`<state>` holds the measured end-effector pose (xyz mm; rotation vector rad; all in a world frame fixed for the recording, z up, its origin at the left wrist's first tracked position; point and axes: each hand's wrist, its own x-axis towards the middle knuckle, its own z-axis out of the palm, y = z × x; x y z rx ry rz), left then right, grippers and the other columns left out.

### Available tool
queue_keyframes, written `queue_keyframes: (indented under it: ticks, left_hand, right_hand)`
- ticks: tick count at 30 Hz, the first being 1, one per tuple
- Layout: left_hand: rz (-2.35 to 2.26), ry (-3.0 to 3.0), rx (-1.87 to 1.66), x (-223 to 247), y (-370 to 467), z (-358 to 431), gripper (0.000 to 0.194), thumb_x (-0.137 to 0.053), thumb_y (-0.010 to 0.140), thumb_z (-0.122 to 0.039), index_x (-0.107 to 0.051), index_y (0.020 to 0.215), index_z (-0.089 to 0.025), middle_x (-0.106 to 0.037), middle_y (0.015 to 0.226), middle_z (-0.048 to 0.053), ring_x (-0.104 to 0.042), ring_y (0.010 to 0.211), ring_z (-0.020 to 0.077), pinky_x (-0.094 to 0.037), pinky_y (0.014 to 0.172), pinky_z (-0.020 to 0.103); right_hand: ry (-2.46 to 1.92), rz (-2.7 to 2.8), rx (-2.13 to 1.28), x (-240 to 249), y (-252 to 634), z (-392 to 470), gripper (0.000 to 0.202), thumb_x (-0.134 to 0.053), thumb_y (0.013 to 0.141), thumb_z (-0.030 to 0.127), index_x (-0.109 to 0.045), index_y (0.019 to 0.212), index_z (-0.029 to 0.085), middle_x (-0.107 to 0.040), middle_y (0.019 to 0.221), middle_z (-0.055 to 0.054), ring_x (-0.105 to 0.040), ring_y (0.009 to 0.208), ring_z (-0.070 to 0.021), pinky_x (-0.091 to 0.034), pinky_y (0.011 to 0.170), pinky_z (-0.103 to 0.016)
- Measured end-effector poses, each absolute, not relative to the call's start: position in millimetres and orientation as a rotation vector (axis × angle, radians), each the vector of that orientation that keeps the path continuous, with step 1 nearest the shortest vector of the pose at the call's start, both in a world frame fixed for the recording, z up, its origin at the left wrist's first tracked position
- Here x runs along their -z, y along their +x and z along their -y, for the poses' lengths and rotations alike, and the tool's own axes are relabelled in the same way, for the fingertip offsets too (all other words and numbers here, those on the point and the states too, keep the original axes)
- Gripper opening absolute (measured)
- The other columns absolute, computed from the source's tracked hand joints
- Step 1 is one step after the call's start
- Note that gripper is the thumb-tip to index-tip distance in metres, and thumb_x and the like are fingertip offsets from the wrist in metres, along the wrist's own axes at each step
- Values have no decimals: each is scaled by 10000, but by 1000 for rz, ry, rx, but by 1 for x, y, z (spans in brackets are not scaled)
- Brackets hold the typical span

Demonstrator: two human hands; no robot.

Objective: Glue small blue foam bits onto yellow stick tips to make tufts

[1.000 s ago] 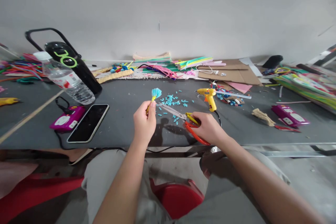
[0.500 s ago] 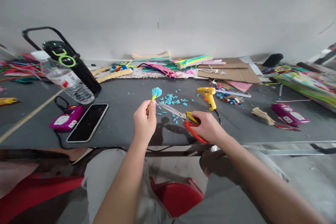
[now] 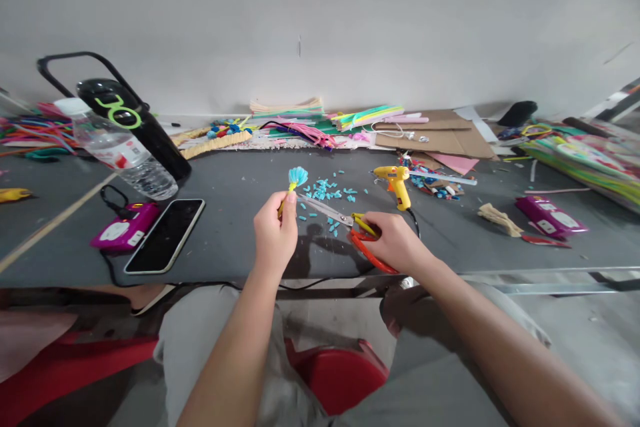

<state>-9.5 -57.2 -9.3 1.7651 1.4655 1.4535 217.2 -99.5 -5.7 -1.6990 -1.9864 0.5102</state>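
Pinched between the fingers of my left hand (image 3: 278,230) is the yellow stem of a small blue tufted flower (image 3: 298,177), its head upright above the fingertips. My right hand (image 3: 393,237) is closed on the red and yellow handles of the scissors (image 3: 370,250). Their metal blades point left, with the tips close beside my left fingertips. Whether the blades are fully together is hard to tell. Small blue cut pieces (image 3: 324,191) lie scattered on the grey table (image 3: 235,213) behind the blades.
A yellow glue gun (image 3: 399,185) lies right of the pieces. At the left are a phone (image 3: 165,237), a purple box (image 3: 125,227), a plastic bottle (image 3: 125,153) and a black flask (image 3: 165,147). Colourful stems (image 3: 367,117) and cardboard (image 3: 440,137) line the back.
Both hands keep nearly the same pose and hold the same things. The whole view has shifted very slightly.
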Motion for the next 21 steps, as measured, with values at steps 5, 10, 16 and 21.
queue_keyframes:
  ticks: [5, 10, 16, 21]
  left_hand:
    - [-1467, 1765, -1467, 9, -10, 57, 339, -497, 983, -441, -597, 781, -189, -482, 569, -23, -426, 531, 117, -348, 541, 243]
    - [-1476, 1741, -1482, 10, -12, 57, 327, -498, 982, -447, -620, 825, -187, -502, 570, -21, -453, 529, 117, -361, 540, 240]
    - [-1489, 1723, -1484, 8, -13, 58, 333, -497, 983, -445, -614, 807, -187, -506, 568, -16, -453, 529, 117, -365, 540, 242]
    - [-1462, 1718, -1494, 9, -13, 57, 348, -489, 983, -471, -611, 817, -191, -498, 567, -19, -450, 524, 122, -362, 542, 249]
  right_hand:
    - [-1707, 1975, -516, 7, 217, 99, 390, -633, 791, 412, -357, 606, 208, -404, 566, 46, -254, 595, -118, -231, 539, -259]
    - [-1664, 1910, -574, 6, 216, 100, 387, -664, 788, 488, -444, 644, 204, -468, 594, 40, -318, 594, -113, -266, 535, -248]
    - [-1669, 1931, -536, 9, 219, 101, 339, -643, 803, 429, -461, 637, 196, -418, 590, 44, -299, 605, -113, -253, 537, -251]
    - [-1672, 1948, -547, 11, 220, 101, 344, -638, 798, 421, -437, 627, 199, -394, 580, 50, -268, 604, -115, -245, 532, -254]
